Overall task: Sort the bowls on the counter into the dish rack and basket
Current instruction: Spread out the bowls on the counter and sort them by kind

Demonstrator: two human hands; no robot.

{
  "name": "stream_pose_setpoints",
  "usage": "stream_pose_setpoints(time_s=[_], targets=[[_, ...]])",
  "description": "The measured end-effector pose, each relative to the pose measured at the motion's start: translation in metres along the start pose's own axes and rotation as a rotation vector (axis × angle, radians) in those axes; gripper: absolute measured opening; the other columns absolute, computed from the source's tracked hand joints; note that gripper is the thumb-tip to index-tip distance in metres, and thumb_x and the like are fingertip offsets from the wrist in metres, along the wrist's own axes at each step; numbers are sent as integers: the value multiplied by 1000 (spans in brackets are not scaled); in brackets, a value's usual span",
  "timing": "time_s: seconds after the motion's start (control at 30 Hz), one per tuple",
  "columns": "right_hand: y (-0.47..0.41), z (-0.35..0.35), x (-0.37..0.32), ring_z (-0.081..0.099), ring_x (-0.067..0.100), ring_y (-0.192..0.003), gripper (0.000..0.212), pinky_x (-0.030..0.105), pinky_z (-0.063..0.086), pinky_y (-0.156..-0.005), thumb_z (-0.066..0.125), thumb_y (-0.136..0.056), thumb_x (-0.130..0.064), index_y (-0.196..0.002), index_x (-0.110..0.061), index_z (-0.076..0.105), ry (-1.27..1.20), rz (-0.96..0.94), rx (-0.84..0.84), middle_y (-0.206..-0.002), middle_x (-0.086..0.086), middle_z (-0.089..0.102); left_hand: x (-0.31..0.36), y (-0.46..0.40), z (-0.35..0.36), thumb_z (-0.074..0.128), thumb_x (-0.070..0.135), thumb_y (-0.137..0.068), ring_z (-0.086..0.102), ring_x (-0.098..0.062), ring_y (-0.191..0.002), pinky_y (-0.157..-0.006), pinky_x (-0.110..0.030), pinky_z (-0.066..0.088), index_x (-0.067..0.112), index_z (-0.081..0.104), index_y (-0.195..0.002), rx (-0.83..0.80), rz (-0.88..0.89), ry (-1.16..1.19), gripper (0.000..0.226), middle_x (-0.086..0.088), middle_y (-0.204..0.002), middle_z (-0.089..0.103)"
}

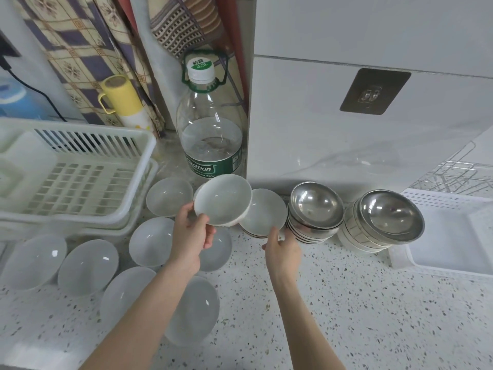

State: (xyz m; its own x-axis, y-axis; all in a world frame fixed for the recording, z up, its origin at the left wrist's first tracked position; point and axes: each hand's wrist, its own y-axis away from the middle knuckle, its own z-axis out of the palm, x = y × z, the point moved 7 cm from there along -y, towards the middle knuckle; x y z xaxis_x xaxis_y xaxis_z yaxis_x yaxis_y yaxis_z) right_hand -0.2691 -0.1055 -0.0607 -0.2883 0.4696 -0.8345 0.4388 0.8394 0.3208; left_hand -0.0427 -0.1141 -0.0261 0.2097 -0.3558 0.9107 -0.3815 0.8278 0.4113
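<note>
Two hands work above the speckled counter (346,303). The left hand (190,236) pinches the near rim of a white bowl (222,200), thumb on the inside, and holds it tilted above the other bowls near the back wall. The right hand (282,249) has loosely curled fingers touching the near edge of a short stack of white bowls (262,212); whether it grips the stack cannot be told.

Just right of that stack, two stacks of steel bowls (316,209) (386,217) lean against each other, the farther one touching the white tray (448,249) at the counter's right edge, with a wire dish rack (453,177) behind. Seven white bowls (89,267) lie spread over the left half of the counter, close together. The white slatted basket (77,172) sits at the back left corner, a large water bottle (210,134) beside it. The near right stretch of counter is open.
</note>
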Motion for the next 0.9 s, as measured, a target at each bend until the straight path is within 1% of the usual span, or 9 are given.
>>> stream_pose_setpoints(time_s=[0.07,0.13,0.23,0.33,0.4,0.53,0.63,0.73,0.9], targets=[[-2,6,-3,66,22,-75,37,38,54,-71,43,-98,-34,-120,-7,56,15,10,-9,-75,7,72,-3,3,-8,45,-2,-90,44,-5,-40,-35,-18,27,22,58,-98,41,-44,88,28,6,-44,54],[-5,10,-5,66,23,-77,33,35,53,-70,44,-99,-29,-113,-3,57,55,10,-14,-80,7,74,-5,7,-15,46,-1,-91,47,-4,-40,-34,-17,30,26,56,-94,92,-74,159,28,6,-44,55],[-7,13,-6,66,27,-84,28,31,51,-66,44,-96,-22,-107,-1,59,106,36,-16,-89,9,74,-8,14,-23,47,1,-92,47,-4,-39,-34,-17,32,29,54,-96,126,-80,204,29,4,-45,55],[-7,15,-7,63,24,-74,17,23,40,-51,43,-91,-12,-96,-4,57,101,70,-16,-88,10,74,-8,20,-28,47,1,-94,46,-5,-39,-35,-16,31,25,52,-107,141,-73,223,28,0,-49,53],[-6,15,-10,58,20,-63,13,24,41,-52,42,-88,-8,-92,-7,55,58,84,-19,-81,9,73,-8,24,-30,47,1,-94,46,-5,-39,-36,-16,31,22,50,-116,149,-73,223,30,-3,-55,52],[-5,16,-13,51,11,-52,14,22,35,-47,42,-86,-5,-94,-11,51,-47,86,-38,-72,5,72,-8,30,-35,47,1,-94,47,-5,-39,-35,-16,32,21,49,-120,148,-82,241,32,0,-51,54],[-2,17,-17,52,10,-54,14,22,35,-45,41,-88,-6,-97,-10,50,-87,73,-44,-71,6,72,-6,34,-39,47,1,-94,46,-5,-39,-35,-16,32,20,48,-122,142,-72,246,33,4,-45,55],[-2,16,-20,55,10,-59,14,24,37,-50,40,-90,-9,-101,-9,48,-111,64,-29,-72,7,73,-6,39,-44,48,1,-94,46,-7,-41,-35,-18,32,21,50,-120,148,-76,251,33,1,-51,55],[-1,20,-19,58,20,-73,12,32,44,-64,37,-92,-11,-102,-11,44,-159,89,-19,-67,5,71,-5,45,-50,50,2,-94,46,-8,-46,-37,-16,33,23,52,-117,155,-84,287,32,-4,-63,53]])
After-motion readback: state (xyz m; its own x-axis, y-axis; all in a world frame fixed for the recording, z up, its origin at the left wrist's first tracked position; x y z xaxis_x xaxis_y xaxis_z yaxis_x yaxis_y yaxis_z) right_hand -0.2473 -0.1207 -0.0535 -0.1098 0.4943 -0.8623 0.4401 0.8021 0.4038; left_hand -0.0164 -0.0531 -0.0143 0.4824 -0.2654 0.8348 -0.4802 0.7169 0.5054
